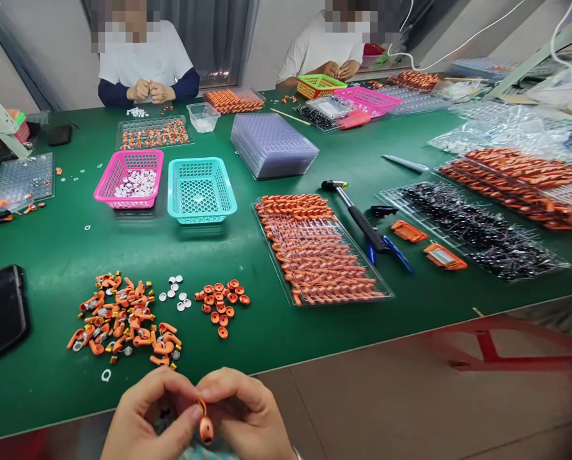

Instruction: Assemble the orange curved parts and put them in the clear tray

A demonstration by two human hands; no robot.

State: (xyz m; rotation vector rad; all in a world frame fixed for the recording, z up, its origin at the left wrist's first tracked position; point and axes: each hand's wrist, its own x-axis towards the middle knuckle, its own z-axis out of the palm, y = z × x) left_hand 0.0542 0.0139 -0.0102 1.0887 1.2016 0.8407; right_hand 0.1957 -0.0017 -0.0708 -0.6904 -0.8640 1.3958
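Close to the table's front edge, my left hand [154,412] and my right hand [250,415] meet fingertip to fingertip. Between them they pinch a small orange earbud [206,429], its rounded end hanging downward with a dark hole in it. A thin strand shows just above that end; the fingers hide the rest. Beyond my left hand lies a loose heap of orange earbud parts [123,316] with stems and yellow tabs. Small white discs [172,287] and a group of orange round caps [221,300] lie to the right of the heap.
A black phone [0,313] lies at left. Pink [104,191] and turquoise [174,207] baskets stand behind the heap. Right are a filled tray of orange parts [319,255], a hammer [357,214], blue-handled pliers [397,254] and black wired parts [477,223]. Two people [146,61] sit opposite.
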